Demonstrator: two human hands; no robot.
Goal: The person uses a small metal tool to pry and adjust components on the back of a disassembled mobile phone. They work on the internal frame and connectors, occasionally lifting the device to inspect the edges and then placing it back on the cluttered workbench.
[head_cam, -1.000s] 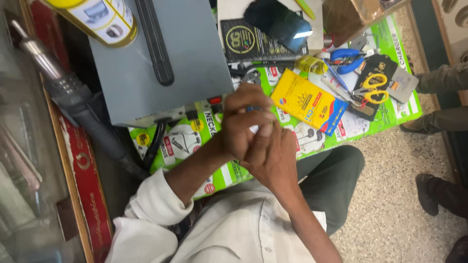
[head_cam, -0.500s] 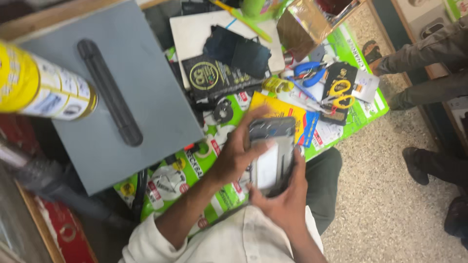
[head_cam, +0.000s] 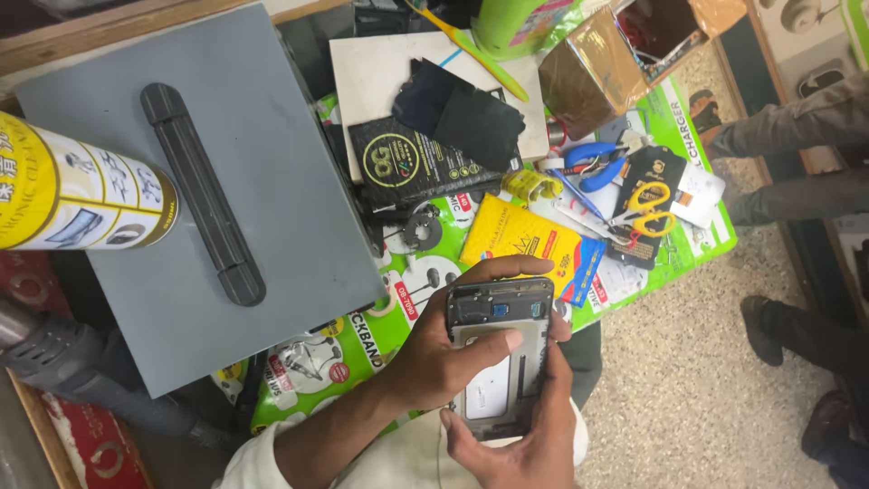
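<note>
Hands of the person meet low in the middle of the view, and both grasp an opened phone frame (head_cam: pixel 501 358). This frame is dark, with its back cover off, so the inner parts and a pale rectangle in the middle are visible. The left hand (head_cam: pixel 448 349) comes from the lower left and wraps the upper part of the frame; its thumb lies across the middle of the frame and the fingers curl over the top edge. The right hand (head_cam: pixel 518 444) supports the frame from below, with fingers closed along the right edge and the bottom.

Just above the phone frame lies a yellow packet (head_cam: pixel 519 240) on a green printed sheet (head_cam: pixel 358 349) that covers the work surface. Yellow-handled scissors (head_cam: pixel 641 210) and blue-handled pliers (head_cam: pixel 588 165) lie further to the upper right, near a brown cardboard box (head_cam: pixel 602 68). A black pouch (head_cam: pixel 412 167) rests beside a white board (head_cam: pixel 380 77). On the left, a grey case with a black handle (head_cam: pixel 201 195) takes much space, and a yellow spray can (head_cam: pixel 77 188) lies at its left edge.
</note>
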